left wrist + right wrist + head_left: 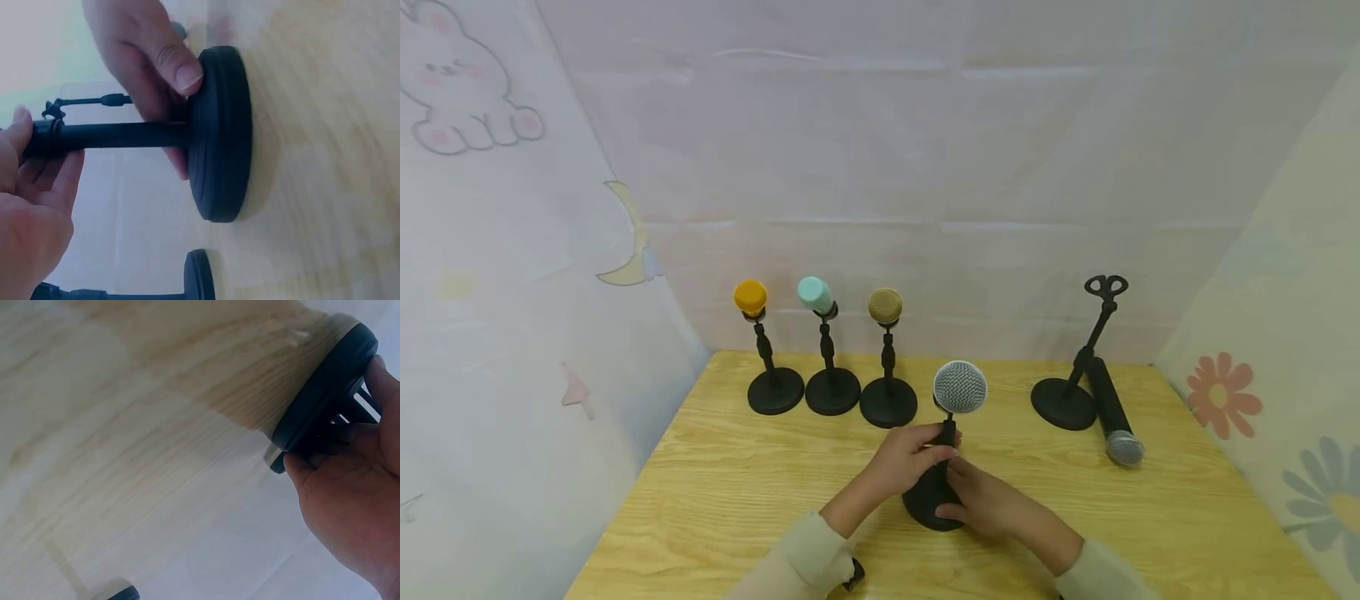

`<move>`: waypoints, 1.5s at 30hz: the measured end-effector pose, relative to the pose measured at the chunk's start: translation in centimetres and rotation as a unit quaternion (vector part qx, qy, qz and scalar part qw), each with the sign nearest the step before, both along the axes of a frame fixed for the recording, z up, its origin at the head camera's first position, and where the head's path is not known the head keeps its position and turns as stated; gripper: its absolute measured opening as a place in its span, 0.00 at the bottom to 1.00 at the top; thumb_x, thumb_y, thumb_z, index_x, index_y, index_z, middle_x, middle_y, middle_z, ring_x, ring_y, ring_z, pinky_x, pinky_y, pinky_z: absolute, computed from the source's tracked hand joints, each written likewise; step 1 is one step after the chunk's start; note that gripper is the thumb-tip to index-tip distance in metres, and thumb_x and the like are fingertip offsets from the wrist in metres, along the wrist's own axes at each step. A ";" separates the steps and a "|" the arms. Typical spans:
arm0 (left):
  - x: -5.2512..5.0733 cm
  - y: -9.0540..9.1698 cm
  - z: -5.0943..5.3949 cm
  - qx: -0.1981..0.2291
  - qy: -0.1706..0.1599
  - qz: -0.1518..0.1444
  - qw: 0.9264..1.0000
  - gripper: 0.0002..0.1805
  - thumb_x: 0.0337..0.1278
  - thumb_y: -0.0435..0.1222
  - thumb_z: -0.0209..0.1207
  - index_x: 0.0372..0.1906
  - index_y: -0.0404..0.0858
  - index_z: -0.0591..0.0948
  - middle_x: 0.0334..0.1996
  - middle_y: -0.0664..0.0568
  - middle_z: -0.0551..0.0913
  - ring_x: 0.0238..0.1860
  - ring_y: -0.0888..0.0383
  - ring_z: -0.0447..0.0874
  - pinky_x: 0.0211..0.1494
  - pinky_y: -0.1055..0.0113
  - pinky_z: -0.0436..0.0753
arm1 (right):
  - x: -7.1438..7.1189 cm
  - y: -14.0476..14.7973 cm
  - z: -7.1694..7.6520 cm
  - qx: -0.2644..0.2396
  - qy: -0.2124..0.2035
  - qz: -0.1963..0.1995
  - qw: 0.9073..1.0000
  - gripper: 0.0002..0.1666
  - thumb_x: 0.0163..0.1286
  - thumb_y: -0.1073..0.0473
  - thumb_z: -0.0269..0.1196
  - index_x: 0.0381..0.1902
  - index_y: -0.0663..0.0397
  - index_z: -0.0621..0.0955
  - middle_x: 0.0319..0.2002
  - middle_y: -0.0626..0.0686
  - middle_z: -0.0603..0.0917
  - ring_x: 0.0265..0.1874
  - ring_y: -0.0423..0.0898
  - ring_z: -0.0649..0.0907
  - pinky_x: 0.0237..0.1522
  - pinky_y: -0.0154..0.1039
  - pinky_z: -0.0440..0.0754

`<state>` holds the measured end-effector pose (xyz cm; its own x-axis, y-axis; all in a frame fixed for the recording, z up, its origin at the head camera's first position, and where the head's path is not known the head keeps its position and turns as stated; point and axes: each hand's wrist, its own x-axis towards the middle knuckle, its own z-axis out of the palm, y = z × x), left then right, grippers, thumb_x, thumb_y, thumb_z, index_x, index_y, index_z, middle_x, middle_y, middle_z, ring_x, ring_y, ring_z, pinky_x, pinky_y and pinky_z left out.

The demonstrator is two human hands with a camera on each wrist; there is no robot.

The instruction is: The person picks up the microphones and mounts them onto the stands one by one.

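A microphone with a silver mesh head sits in a black desk stand, near the middle of the table. My left hand grips the stand's upright, thumb on one side and fingers on the other. Lower down, my right hand holds the round base by its edge, with the thumb on it. In the left wrist view the upright runs from the left fingers to the thick base. Whether the base touches the table cannot be told.
Behind stand three black stands holding an orange microphone, a mint microphone and a gold microphone. At the right, a stand with a bare clip has a black microphone lying beside it. Cloth walls enclose the wooden table.
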<state>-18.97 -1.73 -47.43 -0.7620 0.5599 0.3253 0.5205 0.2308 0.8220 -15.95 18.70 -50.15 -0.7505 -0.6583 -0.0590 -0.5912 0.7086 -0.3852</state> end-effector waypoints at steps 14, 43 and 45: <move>1.7 1.4 -0.2 0.055 0.053 0.149 0.986 0.19 0.60 0.49 0.70 0.51 0.43 0.87 0.42 0.57 0.89 0.41 0.68 0.86 0.42 0.76 0.84 | 0.1 -0.4 -0.3 -0.006 -0.023 -0.021 1.000 0.48 0.74 0.39 0.59 0.75 0.72 0.62 0.76 0.69 0.59 0.71 0.63 0.69 0.65 0.57 0.74; 1.0 0.1 -0.2 0.044 0.079 0.042 0.995 0.12 0.71 0.37 0.62 0.55 0.40 0.82 0.48 0.49 0.84 0.49 0.58 0.84 0.53 0.66 0.84 | 0.3 -0.4 0.1 -0.011 0.001 -0.001 1.000 0.46 0.75 0.40 0.59 0.74 0.71 0.64 0.76 0.68 0.59 0.70 0.64 0.70 0.65 0.56 0.75; 0.8 -0.1 0.0 0.033 0.067 0.011 0.997 0.16 0.73 0.36 0.59 0.60 0.39 0.79 0.54 0.48 0.83 0.55 0.56 0.82 0.57 0.65 0.83 | 0.4 -0.3 0.1 -0.013 -0.002 -0.003 1.000 0.46 0.75 0.40 0.59 0.74 0.72 0.64 0.76 0.69 0.59 0.70 0.64 0.70 0.65 0.57 0.75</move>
